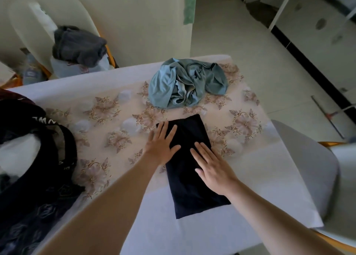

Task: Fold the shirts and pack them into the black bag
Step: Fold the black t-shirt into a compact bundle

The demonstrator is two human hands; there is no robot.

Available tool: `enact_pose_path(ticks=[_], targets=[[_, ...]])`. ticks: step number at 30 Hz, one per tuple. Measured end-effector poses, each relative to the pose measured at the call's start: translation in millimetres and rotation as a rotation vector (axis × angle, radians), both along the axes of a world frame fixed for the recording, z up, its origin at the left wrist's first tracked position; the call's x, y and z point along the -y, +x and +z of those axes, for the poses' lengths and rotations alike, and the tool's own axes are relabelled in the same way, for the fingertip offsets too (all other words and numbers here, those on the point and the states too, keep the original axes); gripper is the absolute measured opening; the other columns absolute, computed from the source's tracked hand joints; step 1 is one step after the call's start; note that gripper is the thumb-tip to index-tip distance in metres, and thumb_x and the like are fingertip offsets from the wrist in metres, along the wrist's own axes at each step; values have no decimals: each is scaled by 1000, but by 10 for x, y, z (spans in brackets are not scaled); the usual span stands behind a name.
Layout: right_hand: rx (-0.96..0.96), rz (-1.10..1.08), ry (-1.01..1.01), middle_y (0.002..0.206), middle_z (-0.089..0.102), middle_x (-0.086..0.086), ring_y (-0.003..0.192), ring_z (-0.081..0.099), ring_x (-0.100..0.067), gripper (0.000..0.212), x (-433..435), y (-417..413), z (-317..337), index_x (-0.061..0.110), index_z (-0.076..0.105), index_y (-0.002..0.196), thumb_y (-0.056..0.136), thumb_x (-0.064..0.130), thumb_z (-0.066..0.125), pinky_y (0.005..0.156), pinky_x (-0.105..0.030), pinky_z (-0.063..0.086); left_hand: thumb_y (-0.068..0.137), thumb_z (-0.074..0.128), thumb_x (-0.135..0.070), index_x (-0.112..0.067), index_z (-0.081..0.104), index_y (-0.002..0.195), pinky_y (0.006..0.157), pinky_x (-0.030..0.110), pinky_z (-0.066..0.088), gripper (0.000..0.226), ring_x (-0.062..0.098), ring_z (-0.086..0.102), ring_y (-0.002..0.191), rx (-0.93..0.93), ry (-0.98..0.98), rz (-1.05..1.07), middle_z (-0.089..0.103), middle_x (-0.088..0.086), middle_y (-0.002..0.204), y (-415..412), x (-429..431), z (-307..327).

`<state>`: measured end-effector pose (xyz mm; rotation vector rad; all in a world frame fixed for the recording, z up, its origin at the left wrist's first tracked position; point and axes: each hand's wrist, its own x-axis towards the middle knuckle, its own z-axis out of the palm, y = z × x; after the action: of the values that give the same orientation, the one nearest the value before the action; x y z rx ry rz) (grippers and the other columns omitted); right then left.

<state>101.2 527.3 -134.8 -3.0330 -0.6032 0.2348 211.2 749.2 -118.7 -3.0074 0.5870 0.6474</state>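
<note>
Both hands lie flat with straight fingers and grip nothing. The left hand [163,143] presses the far left corner of the dark navy shirt [194,193], and the right hand [213,170] presses its right edge, a little nearer the person. Under the palms that shirt is already folded into a long narrow strip on the table [260,177], so I judge it partly done: it probably needs a crosswise fold or two before it is small enough to pack. To the left of the left hand, well apart from it, sits the black bag [48,177], its mouth open with a pale item [17,152] inside; what that is I cannot tell. Beyond the fingertips of both hands a teal shirt [185,83] lies crumpled and unfolded, not touching the navy one. Farther again, up and left of the left hand, a grey garment [79,46] is heaped on a chair [23,33]; it may also await folding. Most of the task looks left to do.
</note>
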Motion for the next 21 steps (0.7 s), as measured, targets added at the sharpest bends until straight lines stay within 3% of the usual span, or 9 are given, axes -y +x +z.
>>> enact_pose_path(ticks=[3, 5, 8, 11, 15, 17, 21], targets=[[-40, -25, -14, 167, 0, -7, 154, -2, -21, 68, 112, -45, -54, 15, 9, 160, 104, 51, 24, 124, -43, 13, 97, 13, -66, -29, -24, 152, 122, 48, -7, 75, 22, -29, 146, -45, 34, -9, -31, 5, 159, 15, -32, -42], [-39, -21, -30, 167, -1, -8, 154, -4, -22, 69, 109, -44, -49, 15, 8, 160, 104, 52, 23, 124, -44, 11, 99, 10, -61, -22, -21, 153, 122, 50, -5, 73, 26, -27, 147, 77, 74, 0, -28, 10, 160, -125, 7, -52], [-48, -29, -66, 167, -1, -10, 154, -2, -24, 69, 54, -31, -7, 13, 10, 159, 102, 51, 20, 122, -46, 9, 102, 16, -49, -10, -1, 156, 122, 49, 8, 68, 28, -9, 152, 230, -25, -15, -10, 13, 164, -499, 125, -69], [9, -50, -55, 166, 7, -13, 154, 4, -26, 65, -35, -101, 75, 6, 21, 157, 102, 40, 27, 122, -45, 13, 99, 27, -50, -10, 25, 155, 120, 47, 23, 69, 26, 15, 151, 220, -209, -122, 15, 10, 164, -992, 187, -141], [72, 127, -37, 165, 15, -15, 153, 13, -27, 59, -61, -413, 82, 3, 26, 155, 97, 14, 26, 122, -44, 21, 96, 37, -56, -13, 18, 157, 120, 45, 14, 77, 26, 4, 152, 184, -205, -174, 7, 11, 165, -1538, 62, -247], [54, 148, -59, 164, 18, -13, 153, 14, -27, 60, -9, -579, 67, 4, 31, 154, 95, 11, 22, 120, -44, 26, 95, 39, -60, -14, 17, 157, 119, 44, 14, 81, 27, 4, 152, 171, -193, -184, 7, 12, 165, -1667, -31, -221], [19, 131, -135, 165, 14, -14, 154, 6, -28, 58, 36, -756, 160, 4, 32, 153, 97, 15, 25, 120, -47, 16, 86, 39, -73, -12, 23, 156, 117, 43, 14, 94, 28, 8, 152, 157, -191, -296, 9, 11, 165, -1787, -163, -170]])
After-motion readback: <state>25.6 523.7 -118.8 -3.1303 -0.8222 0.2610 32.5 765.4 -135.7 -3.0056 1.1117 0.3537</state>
